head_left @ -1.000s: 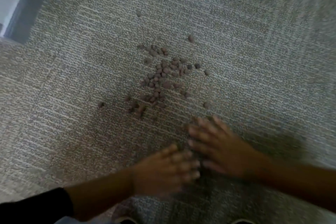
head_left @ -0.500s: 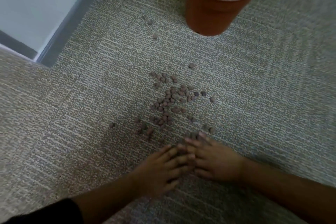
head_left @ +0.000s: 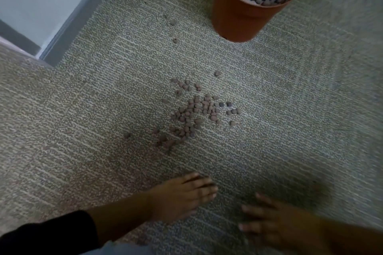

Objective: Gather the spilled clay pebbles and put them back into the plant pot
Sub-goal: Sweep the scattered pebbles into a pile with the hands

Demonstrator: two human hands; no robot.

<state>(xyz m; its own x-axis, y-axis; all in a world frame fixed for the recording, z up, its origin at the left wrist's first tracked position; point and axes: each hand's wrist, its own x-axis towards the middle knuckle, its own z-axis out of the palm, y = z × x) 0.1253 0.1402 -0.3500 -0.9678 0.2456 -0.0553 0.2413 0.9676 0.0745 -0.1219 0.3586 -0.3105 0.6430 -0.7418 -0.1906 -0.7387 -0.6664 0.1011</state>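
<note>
A cluster of brownish clay pebbles lies spilled on the grey carpet in the middle of the view, with a few strays nearer the pot. The orange plant pot stands upright at the top, filled with pebbles around a plant stem. My left hand rests palm down on the carpet below the cluster, fingers together, apart from the pebbles. My right hand lies flat at the lower right, fingers spread and blurred. Neither hand visibly holds anything.
A pale wall with a grey baseboard runs along the upper left, ending at a corner. The textured carpet stretches out on every side of the spill.
Both hands have drawn back toward me and moved apart; half a second ago they were together at the cluster's near edge. The view has tilted up, showing more of the pot.
</note>
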